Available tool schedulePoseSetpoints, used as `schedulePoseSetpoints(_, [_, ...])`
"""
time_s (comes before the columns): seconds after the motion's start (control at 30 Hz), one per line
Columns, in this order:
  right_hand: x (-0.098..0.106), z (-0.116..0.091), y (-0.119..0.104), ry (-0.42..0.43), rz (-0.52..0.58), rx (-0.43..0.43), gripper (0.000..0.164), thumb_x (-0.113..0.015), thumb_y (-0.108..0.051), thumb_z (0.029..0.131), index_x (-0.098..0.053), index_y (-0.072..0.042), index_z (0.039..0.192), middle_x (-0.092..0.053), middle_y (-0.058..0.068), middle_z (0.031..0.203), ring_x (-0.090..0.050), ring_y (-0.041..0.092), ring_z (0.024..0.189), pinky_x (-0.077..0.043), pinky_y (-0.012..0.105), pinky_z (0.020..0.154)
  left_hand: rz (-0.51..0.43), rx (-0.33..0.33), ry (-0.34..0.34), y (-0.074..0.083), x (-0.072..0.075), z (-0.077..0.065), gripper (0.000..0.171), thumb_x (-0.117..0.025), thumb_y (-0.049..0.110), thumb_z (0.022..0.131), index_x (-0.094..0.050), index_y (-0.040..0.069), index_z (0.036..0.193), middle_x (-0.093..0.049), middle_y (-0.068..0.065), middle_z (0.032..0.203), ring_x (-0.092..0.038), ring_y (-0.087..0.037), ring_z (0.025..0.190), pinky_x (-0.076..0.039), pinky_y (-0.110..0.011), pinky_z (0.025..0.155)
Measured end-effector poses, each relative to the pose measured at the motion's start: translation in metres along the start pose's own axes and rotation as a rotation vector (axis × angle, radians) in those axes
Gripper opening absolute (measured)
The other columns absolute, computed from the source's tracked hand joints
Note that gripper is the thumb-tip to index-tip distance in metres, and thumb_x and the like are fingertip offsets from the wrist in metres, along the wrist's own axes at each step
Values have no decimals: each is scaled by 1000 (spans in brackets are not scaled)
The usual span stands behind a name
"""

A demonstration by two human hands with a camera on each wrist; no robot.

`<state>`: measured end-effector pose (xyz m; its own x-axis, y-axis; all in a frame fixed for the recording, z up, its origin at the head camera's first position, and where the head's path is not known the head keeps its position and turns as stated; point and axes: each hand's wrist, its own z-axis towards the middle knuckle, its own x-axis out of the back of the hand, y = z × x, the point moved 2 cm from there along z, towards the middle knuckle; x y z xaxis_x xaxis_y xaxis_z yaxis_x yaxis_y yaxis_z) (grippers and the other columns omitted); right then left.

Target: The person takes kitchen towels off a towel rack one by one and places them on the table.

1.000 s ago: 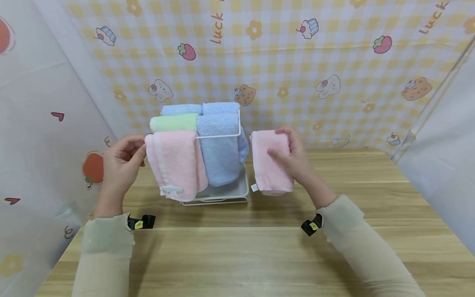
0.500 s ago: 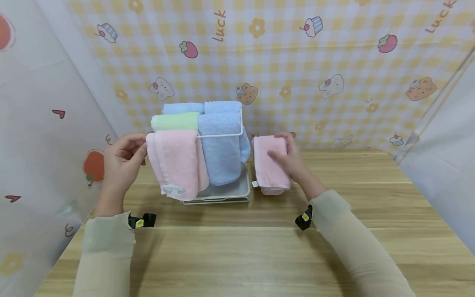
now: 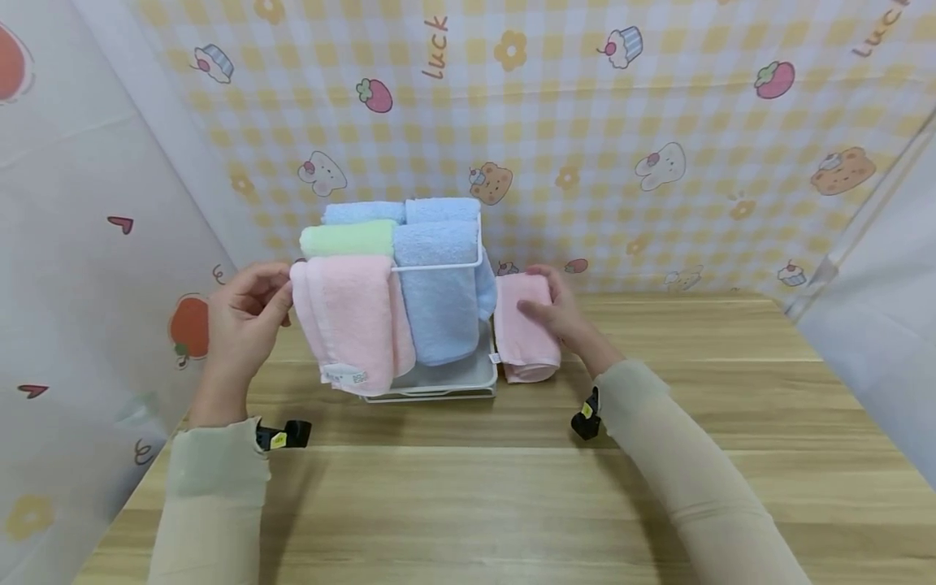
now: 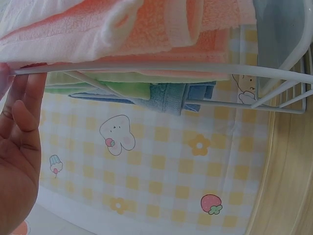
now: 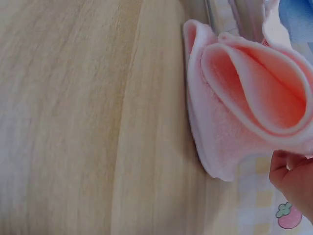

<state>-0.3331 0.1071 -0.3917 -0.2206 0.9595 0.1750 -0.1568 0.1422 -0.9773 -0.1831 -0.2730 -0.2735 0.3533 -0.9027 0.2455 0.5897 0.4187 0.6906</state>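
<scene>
Towel of folded pink terry cloth (image 3: 528, 341) pinched in right hand (image 3: 559, 309) just right of white wire rack (image 3: 462, 375), itself pinched at its upper front-left corner by left hand (image 3: 244, 325).

Printed cloth walls (image 3: 556, 106) suggest a makeshift booth.

Wood-grain table (image 3: 468, 504) — white rack (image 3: 455, 374) atop
</scene>
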Motion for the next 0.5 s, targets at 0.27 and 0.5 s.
schedulePoseSetpoints(0.27, [1,6,8,-90,-55,-65,68,-67,-2,91,-35,-16,149,-38,20,149,-50,36,122,-52,36,94,-30,-10,-2,1,-2,2,12,-62,-7,93,-71,-3,101,-67,14,78,-52,-5,56,-46,-13,51])
schedulePoseSetpoints(0.5, [3,8,14,-180,-14,-68,71,-63,7,90,-32,-7,152,-45,29,144,-51,36,123,-50,38,100,-62,-19,0,0,-1,1,13,-62,-8,93,-71,-3,101,-67,13,77,-51,-6,56,-45,-12,51])
